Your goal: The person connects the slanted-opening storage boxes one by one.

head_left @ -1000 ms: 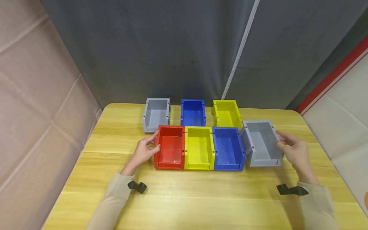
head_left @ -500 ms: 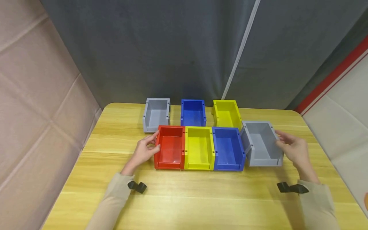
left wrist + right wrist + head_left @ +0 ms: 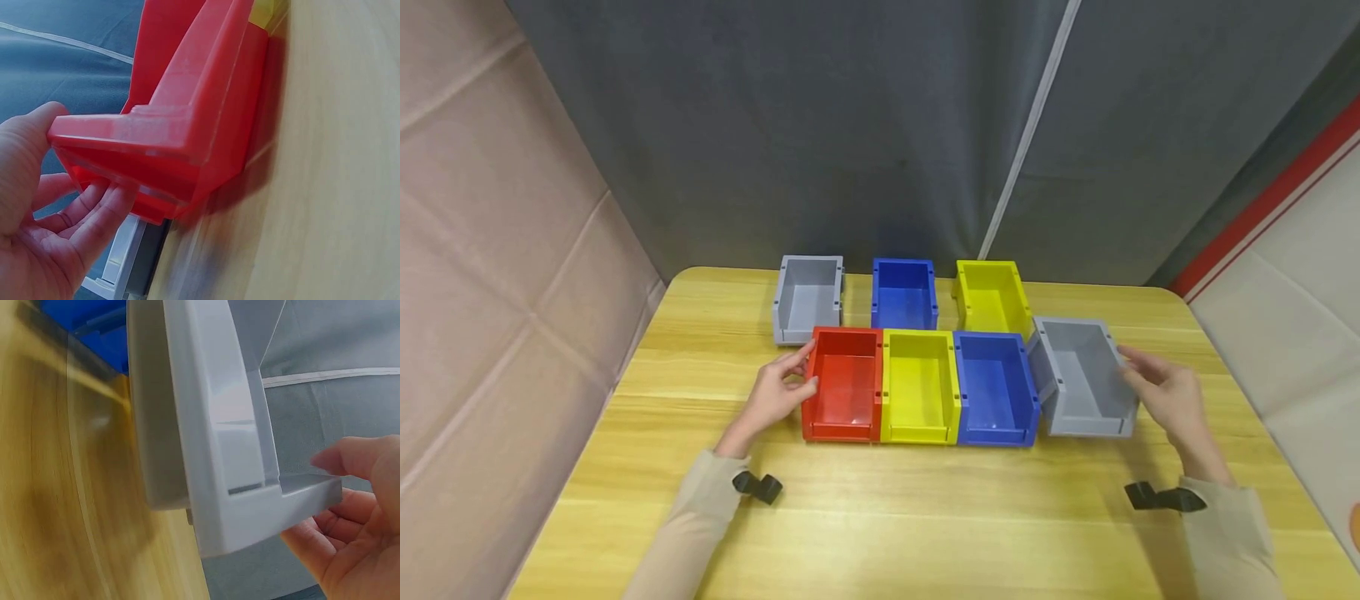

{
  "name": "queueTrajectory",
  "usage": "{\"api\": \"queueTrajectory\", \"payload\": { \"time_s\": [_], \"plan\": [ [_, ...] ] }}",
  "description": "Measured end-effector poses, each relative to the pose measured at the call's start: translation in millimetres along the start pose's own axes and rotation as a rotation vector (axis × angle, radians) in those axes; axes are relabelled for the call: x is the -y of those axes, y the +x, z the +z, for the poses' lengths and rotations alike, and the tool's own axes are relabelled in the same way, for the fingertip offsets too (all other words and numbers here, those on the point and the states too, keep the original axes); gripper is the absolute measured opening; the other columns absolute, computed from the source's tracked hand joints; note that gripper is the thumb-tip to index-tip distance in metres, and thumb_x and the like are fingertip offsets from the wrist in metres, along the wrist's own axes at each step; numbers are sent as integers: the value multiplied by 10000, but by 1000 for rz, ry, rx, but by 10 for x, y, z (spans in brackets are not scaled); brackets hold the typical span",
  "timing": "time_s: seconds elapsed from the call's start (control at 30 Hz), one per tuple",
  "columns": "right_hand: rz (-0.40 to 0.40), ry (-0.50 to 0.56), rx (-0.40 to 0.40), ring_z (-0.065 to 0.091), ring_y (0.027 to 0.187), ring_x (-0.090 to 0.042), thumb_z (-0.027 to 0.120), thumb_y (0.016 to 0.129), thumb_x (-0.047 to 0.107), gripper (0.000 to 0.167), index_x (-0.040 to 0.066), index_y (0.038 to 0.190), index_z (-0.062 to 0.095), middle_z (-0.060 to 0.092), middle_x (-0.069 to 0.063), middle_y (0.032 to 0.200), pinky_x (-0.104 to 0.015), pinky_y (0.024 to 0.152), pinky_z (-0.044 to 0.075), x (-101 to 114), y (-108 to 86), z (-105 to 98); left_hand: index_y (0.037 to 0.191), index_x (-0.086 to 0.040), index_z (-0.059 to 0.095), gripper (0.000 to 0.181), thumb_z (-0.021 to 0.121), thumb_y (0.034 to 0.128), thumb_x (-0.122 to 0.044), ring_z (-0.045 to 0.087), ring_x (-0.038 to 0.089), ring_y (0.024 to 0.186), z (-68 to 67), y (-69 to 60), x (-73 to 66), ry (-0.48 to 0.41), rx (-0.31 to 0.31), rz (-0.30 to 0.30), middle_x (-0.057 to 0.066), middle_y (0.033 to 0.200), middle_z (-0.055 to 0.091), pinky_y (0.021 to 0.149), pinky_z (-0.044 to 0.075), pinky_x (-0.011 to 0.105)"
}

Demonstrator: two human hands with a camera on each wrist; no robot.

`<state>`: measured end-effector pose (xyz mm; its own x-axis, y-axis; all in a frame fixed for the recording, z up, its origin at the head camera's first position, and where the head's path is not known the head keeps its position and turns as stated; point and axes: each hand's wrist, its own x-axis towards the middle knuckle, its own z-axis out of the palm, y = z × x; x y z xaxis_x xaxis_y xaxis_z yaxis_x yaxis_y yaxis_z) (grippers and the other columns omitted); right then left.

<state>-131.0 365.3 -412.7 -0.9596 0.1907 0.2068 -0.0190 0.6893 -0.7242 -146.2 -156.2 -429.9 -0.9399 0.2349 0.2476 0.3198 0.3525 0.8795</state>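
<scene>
My left hand (image 3: 775, 392) grips the left wall of a red open-front bin (image 3: 844, 392); in the left wrist view the thumb lies on its rim and the fingers (image 3: 103, 219) curl against the outer side. A yellow bin (image 3: 921, 392) and a blue bin (image 3: 996, 392) stand side by side against the red one. At the right end, my right hand (image 3: 1168, 396) pinches the right wall of a grey bin (image 3: 1084, 375), thumb at the rim, fingers outside. That grey bin is slightly tilted beside the blue one and, in the right wrist view, looks raised off the table.
Behind the front row stand another grey bin (image 3: 809, 300), a blue bin (image 3: 904, 293) and a yellow bin (image 3: 992, 296), spaced apart near the back edge of the wooden table (image 3: 925, 517). A dark grey curtain (image 3: 790, 133) hangs behind the table.
The grey bin in my right hand has shifted very slightly, a touch toward me. My left hand and the red, yellow and blue bins have stayed in place.
</scene>
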Motion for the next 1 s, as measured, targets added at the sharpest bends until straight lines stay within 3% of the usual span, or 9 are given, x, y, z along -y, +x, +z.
{"api": "queueTrajectory", "payload": {
  "time_s": [0.1,0.17,0.2,0.3,0.33,0.4,0.57,0.73,1.0],
  "plan": [
    [-72,-43,-21,461,781,209,631,889,198,348,38,1198,643,697,-76,953,-28,590,404,36,0,18,1298,133,459,554,602,763,157,549,319,815,2,3,0,3,0,1,250,895,550,703,565,336],
    [-161,-103,-38,532,869,108,641,883,192,381,18,1222,618,654,-191,1075,-16,666,384,160,-7,29,1301,134,455,559,602,762,159,549,318,819,8,9,54,1,0,-2,252,901,552,705,564,337],
    [-215,-119,-35,569,942,5,653,869,150,415,-41,1231,585,596,-285,1135,-65,758,418,271,-14,31,1304,128,455,564,606,762,158,548,316,821,16,15,103,-1,-2,-1,252,906,555,705,564,338],
    [-398,-141,17,485,1190,-341,698,827,142,521,-12,1298,536,494,-287,1293,-320,1032,361,343,34,81,1319,101,458,584,616,759,154,546,300,832,35,28,270,-12,-6,-2,248,931,564,706,564,327],
    [-452,-154,49,410,1226,-444,705,819,146,556,9,1323,518,457,-285,1333,-423,1070,306,360,58,98,1326,85,461,590,622,761,148,545,290,834,40,31,322,-17,-9,-4,239,935,566,707,563,316],
    [-507,-165,151,294,1297,-477,708,817,172,625,33,1375,464,373,-284,1403,-599,1071,186,407,104,122,1332,58,471,598,631,762,138,545,265,832,48,36,388,-23,-17,-3,217,932,567,706,561,292],
    [-504,-253,359,116,1390,-411,664,857,300,683,126,1449,372,241,-238,1492,-699,1033,63,521,187,151,1327,54,480,592,630,758,123,546,230,812,52,40,412,-32,-26,17,194,916,564,693,557,252],
    [-459,-295,493,25,1397,-416,620,886,327,649,211,1464,350,171,-201,1523,-765,962,-27,597,238,160,1323,62,480,594,628,753,137,544,237,814,56,44,374,-17,-26,7,209,918,568,691,552,230],
    [-370,-362,638,-60,1394,-413,539,925,403,637,265,1488,275,83,-176,1545,-743,965,-102,657,275,150,1285,169,442,554,593,752,164,538,323,808,11,4,39,-17,-8,18,313,925,546,695,564,303]
  ]
}}
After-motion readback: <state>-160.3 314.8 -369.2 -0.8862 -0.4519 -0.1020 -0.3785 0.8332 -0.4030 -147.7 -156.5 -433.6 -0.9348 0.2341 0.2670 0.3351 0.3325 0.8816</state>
